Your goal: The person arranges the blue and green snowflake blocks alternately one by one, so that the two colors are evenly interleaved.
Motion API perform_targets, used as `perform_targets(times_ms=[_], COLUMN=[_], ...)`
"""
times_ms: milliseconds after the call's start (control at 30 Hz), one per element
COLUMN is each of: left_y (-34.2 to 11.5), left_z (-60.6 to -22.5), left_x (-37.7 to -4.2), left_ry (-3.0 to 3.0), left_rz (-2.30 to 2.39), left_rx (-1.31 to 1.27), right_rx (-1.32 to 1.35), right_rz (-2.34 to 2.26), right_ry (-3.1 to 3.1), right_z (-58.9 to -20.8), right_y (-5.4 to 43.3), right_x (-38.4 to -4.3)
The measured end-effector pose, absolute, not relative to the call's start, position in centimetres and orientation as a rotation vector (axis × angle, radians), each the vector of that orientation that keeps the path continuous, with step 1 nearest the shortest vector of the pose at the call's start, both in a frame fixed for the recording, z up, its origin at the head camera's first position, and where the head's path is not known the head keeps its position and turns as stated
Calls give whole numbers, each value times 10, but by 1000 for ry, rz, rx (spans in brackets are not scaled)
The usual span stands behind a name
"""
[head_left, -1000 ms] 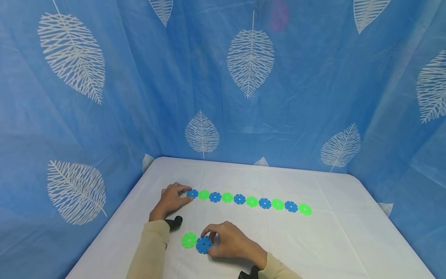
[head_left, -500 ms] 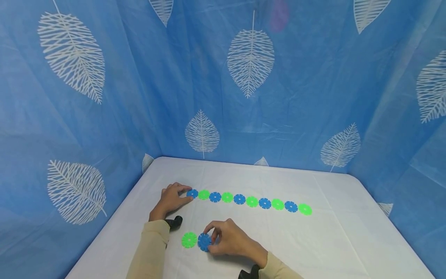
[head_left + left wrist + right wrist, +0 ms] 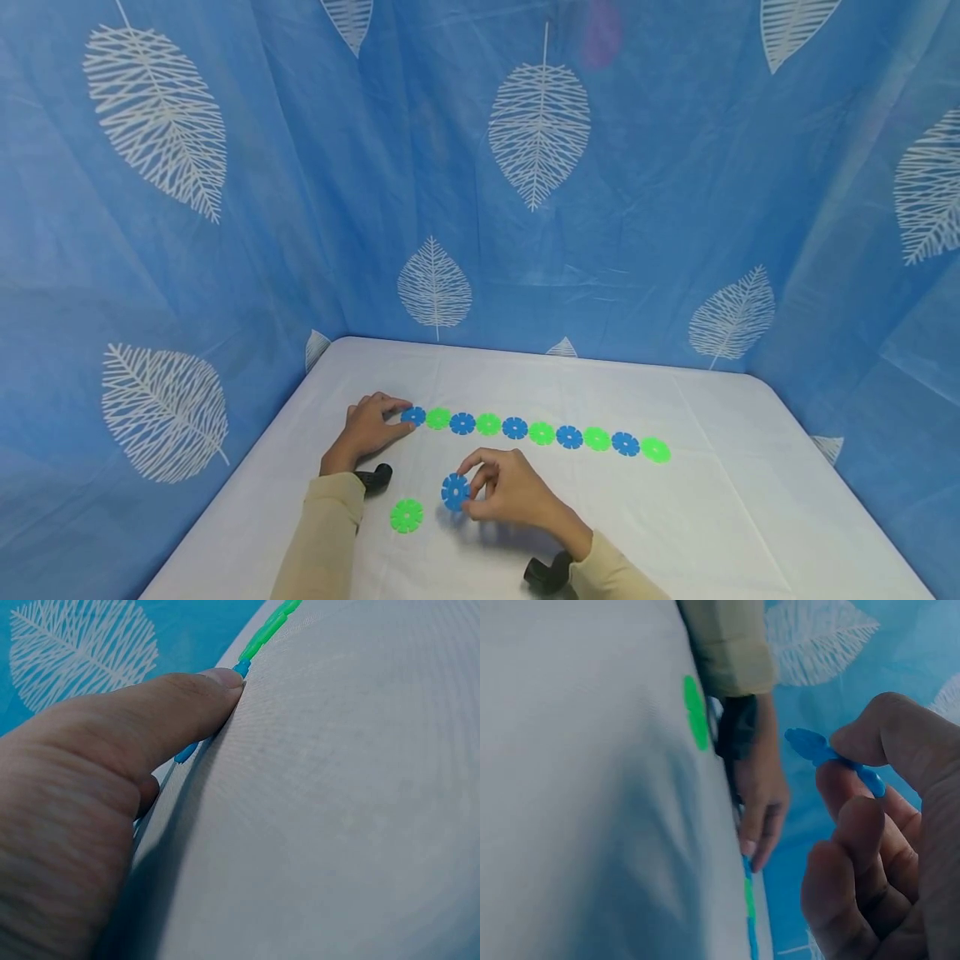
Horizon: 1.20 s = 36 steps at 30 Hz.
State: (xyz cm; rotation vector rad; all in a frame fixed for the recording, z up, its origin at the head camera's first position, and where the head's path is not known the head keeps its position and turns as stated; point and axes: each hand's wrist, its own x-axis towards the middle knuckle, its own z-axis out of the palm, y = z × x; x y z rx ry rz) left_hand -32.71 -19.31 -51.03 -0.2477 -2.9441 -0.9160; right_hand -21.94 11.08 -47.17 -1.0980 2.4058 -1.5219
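Observation:
My right hand (image 3: 513,492) pinches a blue slotted snowflake disc (image 3: 453,502) by its edge between thumb and fingers. In the right wrist view this blue disc (image 3: 808,741) is raised off the table, tilted, with its shadow cast on the cloth. At the far left, my left hand (image 3: 369,427) holds the blue end disc (image 3: 408,419) of a row between thumb and index finger. Green and blue discs alternate along that row, ending in a green disc (image 3: 656,455) on the right. One loose green disc (image 3: 401,520) lies flat nearer me, left of the raised one.
A white cloth (image 3: 675,533) covers the table, whose rounded far corners meet a blue curtain (image 3: 637,208) with white leaf prints. Black wrist devices sit below each hand, the left one (image 3: 377,478) close to the loose green disc.
My right hand has lifted the blue disc from beside the loose green disc and moved it away from me and slightly right. My left hand stays at the row's end.

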Motion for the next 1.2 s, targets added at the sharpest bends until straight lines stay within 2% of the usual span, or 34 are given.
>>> perform_targets(times_ms=[533,933,1200], left_y=[-193,-193,-193], left_z=[-508,-508,-507], left_x=[-327,-324,-324], left_ry=[-2920,-2943,-2944], left_rz=[-907,-906,-913], left_rx=[-315,-284,-275], right_rx=[-839,-875,-770], right_rz=[-1941,-2102,-2131], right_ry=[2333,2378,2519], right_z=[-444,-429,-427], right_y=[172,219,251], right_x=[-224,-226,-224])
